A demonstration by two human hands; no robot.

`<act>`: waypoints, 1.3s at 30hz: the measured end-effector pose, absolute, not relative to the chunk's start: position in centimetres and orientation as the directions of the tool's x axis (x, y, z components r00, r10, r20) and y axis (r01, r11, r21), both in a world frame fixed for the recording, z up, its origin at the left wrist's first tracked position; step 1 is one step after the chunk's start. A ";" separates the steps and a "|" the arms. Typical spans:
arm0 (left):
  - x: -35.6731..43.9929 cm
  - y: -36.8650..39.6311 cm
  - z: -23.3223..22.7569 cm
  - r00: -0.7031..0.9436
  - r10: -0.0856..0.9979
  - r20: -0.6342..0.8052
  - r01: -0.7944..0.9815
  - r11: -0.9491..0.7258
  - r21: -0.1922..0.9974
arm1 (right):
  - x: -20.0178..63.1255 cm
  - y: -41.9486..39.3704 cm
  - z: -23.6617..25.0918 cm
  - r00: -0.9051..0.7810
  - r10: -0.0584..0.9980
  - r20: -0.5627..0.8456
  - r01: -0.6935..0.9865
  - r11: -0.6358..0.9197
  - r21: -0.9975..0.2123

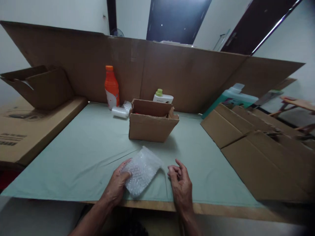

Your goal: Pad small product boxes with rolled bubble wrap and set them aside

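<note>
Near the front edge of the green-covered table [81, 144] lies a bubble-wrap pouch [142, 171], clear, puffy and roughly rectangular, tilted on its diagonal. Left hand [117, 184] clasps its lower left corner; right hand [180, 183] rests just beside it, fingers loosely curled, holding nothing, before an open cardboard box [151, 121]

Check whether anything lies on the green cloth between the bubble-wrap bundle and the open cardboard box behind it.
Nothing visible does. The bubble-wrap bundle lies under the left hand, the right hand beside it, not touching. Between it and the open cardboard box only bare green cloth shows. The orange bottle stands off to the left.
</note>
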State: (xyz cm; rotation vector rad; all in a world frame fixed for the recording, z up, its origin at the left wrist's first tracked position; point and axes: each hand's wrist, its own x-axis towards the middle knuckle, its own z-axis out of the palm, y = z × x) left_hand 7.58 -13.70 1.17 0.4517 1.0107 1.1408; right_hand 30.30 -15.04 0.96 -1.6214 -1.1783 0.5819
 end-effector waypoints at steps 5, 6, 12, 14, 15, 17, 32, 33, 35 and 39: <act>6.9 -14.1 1.4 0.161 0.887 -0.432 -0.519 0.449 0.728 | 29.8 -15.6 1.6 0.085 0.904 0.419 0.679 0.255 -0.688; 6.9 -14.2 1.4 0.175 0.885 -0.432 -0.523 0.455 0.721 | 29.2 -15.1 1.5 0.005 0.899 0.438 0.717 0.303 -0.628; 5.6 -14.2 1.2 0.131 0.902 -0.411 -0.427 0.426 0.798 | 28.1 -10.9 1.2 0.056 0.917 0.394 0.676 0.256 -0.691; 4.8 -13.5 1.5 0.081 0.921 -0.380 -0.375 0.381 0.845 | 28.6 -10.8 1.7 0.124 0.924 0.363 0.549 0.241 -0.800; 4.4 -13.1 1.7 0.061 0.929 -0.365 -0.345 0.362 0.866 | 28.9 -11.1 2.0 0.148 0.928 0.342 0.495 0.230 -0.838; 3.8 -12.0 2.4 0.012 0.945 -0.325 -0.283 0.315 0.906 | 29.3 -11.9 2.3 0.168 0.937 0.306 0.431 0.210 -0.878; 3.2 -9.9 3.5 -0.023 0.958 -0.285 0.030 0.286 0.958 | 36.5 -15.8 1.5 -0.083 0.992 0.090 0.338 0.113 -0.934; 3.5 -9.7 3.5 -0.007 0.963 -0.271 0.087 0.270 0.959 | 37.1 -16.2 1.6 -0.065 0.995 0.074 0.349 0.093 -0.932; 4.1 -9.3 3.2 0.017 0.978 -0.209 0.241 0.199 0.950 | 38.2 -16.9 1.7 -0.020 0.999 0.048 0.356 0.052 -0.933; 5.3 -9.4 2.4 0.040 0.997 -0.064 0.483 0.037 0.875 | 38.6 -18.7 2.1 0.115 0.992 -0.047 0.313 -0.081 -0.946</act>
